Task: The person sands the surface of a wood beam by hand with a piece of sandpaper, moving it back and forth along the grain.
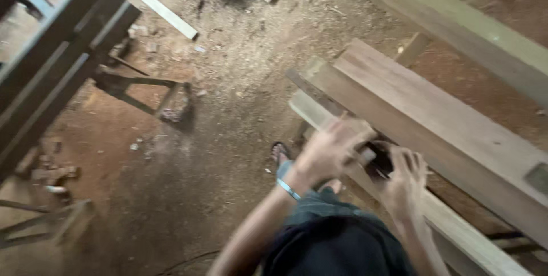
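Dirt floor (228, 110) sawdust-strewn beside stacked long pale wooden planks (434, 122). Left hand (331, 150), right hand (405, 182) at plank end; small dark object (381, 162) between. Fingers' grip blurred, cannot tell.

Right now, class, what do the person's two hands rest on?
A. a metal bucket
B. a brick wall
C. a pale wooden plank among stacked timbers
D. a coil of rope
C: the left hand and right hand are both at the pale wooden plank, beside a wider brown board; the blur hides what the fingers grip.
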